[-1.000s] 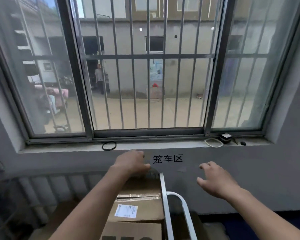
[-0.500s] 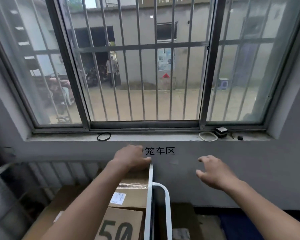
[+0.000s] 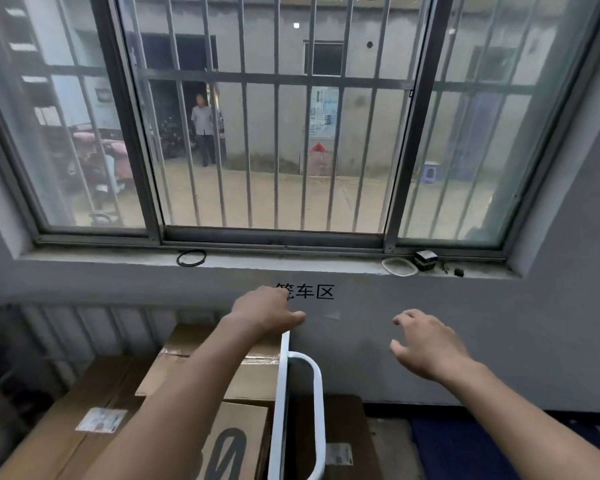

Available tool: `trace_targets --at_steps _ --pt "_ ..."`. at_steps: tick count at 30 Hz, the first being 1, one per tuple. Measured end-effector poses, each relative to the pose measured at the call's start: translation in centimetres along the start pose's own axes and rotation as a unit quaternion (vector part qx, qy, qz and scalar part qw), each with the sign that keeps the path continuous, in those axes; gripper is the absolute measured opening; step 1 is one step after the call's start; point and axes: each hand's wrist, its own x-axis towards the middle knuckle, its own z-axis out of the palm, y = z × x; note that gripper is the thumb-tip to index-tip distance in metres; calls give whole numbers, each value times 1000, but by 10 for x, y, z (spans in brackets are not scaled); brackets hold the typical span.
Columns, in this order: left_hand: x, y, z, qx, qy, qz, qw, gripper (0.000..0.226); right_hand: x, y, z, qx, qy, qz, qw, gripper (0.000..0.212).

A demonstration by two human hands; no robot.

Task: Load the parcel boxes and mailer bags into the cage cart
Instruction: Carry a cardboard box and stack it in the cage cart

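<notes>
The cage cart's white upright (image 3: pixel 280 393) with a rounded white handle loop (image 3: pixel 318 396) stands under the window. Inside the cart lie brown parcel boxes: a taped top box (image 3: pixel 257 375), one with large black numerals (image 3: pixel 236 441) and a long labelled box (image 3: pixel 84 403) to the left. My left hand (image 3: pixel 267 313) lies over the top box's far edge beside the upright, fingers curled down over it. My right hand (image 3: pixel 426 344) hovers to the right of the cart, fingers spread, holding nothing. No mailer bags are in view.
Another labelled brown box (image 3: pixel 340 427) sits on the floor right of the cart, next to a dark blue mat (image 3: pixel 465 445). The cart's grey bars (image 3: pixel 84 327) run along the wall. A barred window and its sill (image 3: pixel 291 265) with small items are straight ahead.
The view has shifted, showing more of the cart's boxes on the left. My left hand stays on the top box's far edge; my right hand stays open in the air.
</notes>
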Motion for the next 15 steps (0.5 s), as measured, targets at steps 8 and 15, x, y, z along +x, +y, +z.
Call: trace_targets --at_steps 8,15 --pt "11 30 23 -17 37 30 999 49 -6 49 42 4 -55 6 998 52" --pt "32 93 99 29 13 9 999 32 16 119 97 52 -65 -7 997 52"
